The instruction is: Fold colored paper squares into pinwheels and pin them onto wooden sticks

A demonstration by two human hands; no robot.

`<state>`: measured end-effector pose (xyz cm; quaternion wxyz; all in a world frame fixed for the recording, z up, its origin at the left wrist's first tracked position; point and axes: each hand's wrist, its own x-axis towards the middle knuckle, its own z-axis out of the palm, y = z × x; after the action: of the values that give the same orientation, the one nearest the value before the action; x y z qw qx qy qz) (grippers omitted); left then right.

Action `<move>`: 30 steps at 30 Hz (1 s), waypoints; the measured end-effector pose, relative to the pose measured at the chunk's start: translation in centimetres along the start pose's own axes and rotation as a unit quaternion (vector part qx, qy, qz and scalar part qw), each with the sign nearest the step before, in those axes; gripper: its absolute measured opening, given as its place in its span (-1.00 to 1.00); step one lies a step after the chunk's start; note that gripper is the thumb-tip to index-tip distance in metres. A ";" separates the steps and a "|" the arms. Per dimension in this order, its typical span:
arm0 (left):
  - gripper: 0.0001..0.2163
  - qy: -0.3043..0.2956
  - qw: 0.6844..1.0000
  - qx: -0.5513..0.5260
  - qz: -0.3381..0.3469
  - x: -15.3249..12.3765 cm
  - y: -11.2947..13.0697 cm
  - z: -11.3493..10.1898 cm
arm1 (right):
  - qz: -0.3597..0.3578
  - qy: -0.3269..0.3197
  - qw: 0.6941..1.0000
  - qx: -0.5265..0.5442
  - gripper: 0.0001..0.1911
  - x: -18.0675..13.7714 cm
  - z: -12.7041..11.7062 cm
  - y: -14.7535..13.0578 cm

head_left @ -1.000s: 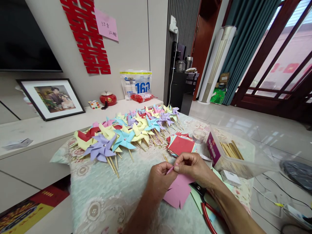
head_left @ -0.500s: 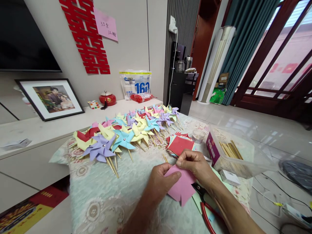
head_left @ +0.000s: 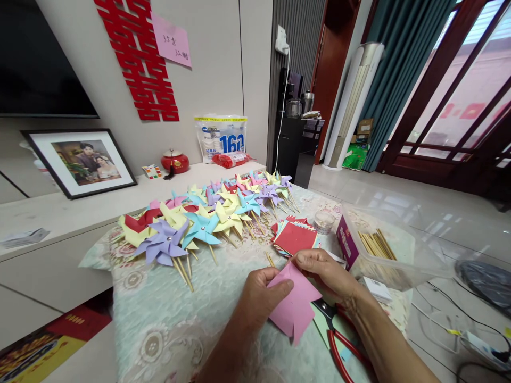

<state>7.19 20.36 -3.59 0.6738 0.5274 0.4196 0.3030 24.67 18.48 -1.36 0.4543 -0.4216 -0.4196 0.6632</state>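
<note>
Floral-covered desk [head_left: 199, 298], left hand [head_left: 259, 295] pinching pink paper [head_left: 297, 303]; can't tell if right hand [head_left: 325, 268] grips too. Easy on those slits [head_left: 294, 323]!

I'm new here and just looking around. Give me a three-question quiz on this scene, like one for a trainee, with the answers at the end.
1. True or false: the right hand is gripping the scissors.

2. What colour is the top sheet of the paper stack?
A) Green
B) Red
C) White

3. What is in the clear plastic box?

Key:
1. False. The scissors lie on the table beside the right forearm; the right hand is at the upper corner of the pink paper, which the left hand holds.
2. B.
3. Thin, straw-coloured sticks.
</note>
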 end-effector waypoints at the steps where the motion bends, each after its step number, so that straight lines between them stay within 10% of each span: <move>1: -0.73 0.000 1.000 0.005 -0.001 0.0 0.0 0.0 | -0.001 0.004 1.000 -0.012 -0.53 0.1 0.0 0.1; 18: -0.79 -0.008 0.999 0.041 0.017 0.0 -0.4 0.2 | -0.061 0.112 0.970 -0.206 -0.72 0.5 1.0 0.2; 30: -0.60 0.020 1.000 0.012 0.016 0.4 -0.8 0.0 | -0.057 0.039 0.973 -0.220 -0.56 -0.1 0.7 -0.7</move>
<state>7.32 20.53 -4.52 0.6538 0.5361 0.4282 0.3191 24.24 18.40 -0.44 0.4032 -0.5124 -0.5605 0.5106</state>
